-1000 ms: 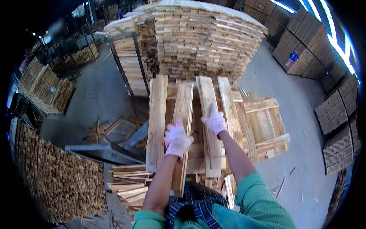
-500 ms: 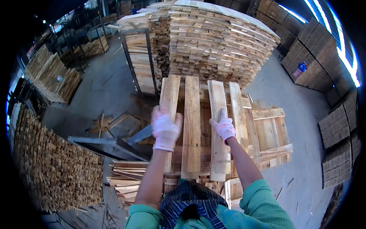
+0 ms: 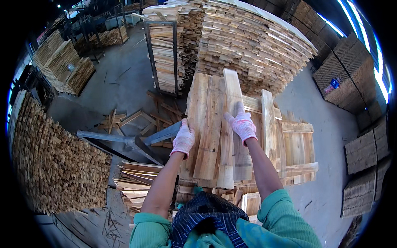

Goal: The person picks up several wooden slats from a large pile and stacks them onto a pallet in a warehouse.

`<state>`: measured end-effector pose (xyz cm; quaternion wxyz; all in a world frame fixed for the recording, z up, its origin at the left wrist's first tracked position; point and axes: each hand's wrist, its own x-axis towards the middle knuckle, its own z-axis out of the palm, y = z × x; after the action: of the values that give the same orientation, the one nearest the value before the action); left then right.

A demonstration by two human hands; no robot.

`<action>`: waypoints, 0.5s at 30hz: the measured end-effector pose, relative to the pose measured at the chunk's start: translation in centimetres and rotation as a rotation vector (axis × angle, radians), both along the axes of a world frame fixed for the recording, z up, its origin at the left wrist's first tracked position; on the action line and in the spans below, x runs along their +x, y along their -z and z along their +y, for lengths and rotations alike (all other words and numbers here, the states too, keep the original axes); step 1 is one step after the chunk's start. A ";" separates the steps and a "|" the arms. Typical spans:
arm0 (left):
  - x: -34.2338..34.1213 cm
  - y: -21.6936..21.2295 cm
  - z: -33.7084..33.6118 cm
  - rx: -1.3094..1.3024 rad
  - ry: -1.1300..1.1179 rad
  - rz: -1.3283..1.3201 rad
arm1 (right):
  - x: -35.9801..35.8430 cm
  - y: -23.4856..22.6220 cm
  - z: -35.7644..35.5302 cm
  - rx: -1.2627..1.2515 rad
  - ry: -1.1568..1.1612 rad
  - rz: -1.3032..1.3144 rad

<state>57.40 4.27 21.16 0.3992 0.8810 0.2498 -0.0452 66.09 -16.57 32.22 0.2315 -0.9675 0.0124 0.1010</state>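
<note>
My left hand, in a white-and-pink knit glove, grips the outer left edge of a wide wooden board. Its thumb shows on top; the other fingers are mostly hidden. Against that board lies a second, brown-streaked board. My right hand, gloved alike, is closed on a pale board with the thumb and a finger over its upper face. This board is slightly blurred and sticks out farther at the far end than the boards beside it. Another loose board lies apart to the right.
Under the boards is a slatted wooden stack. A tall lumber pile rises behind it, with a metal frame at its left. A grey metal bar juts close to my left hand. Scrap wood litters the floor; more stacks stand left.
The boards on the left, spaced apart before, now lie close together. My right hand has carried its board left and away from me. My left hand has come to the outer board's edge.
</note>
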 end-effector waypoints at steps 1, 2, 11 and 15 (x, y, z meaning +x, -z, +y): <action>-0.1 0.0 0.0 -0.020 -0.004 -0.009 | -0.7 -1.2 0.9 0.020 -0.003 -0.023; 0.1 -0.4 -0.6 -0.044 0.003 -0.023 | -0.5 -0.8 1.3 0.051 -0.031 -0.027; 0.0 -1.4 -0.3 -0.043 0.029 -0.045 | -1.3 1.5 7.5 -0.054 -0.026 -0.002; -0.1 -1.3 1.0 -0.030 0.034 0.011 | -1.5 1.4 1.2 0.321 -0.086 -0.041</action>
<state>57.26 5.29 22.48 0.4101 0.8788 0.2364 -0.0606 64.58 -15.33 30.85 0.3786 -0.9196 -0.0499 0.0917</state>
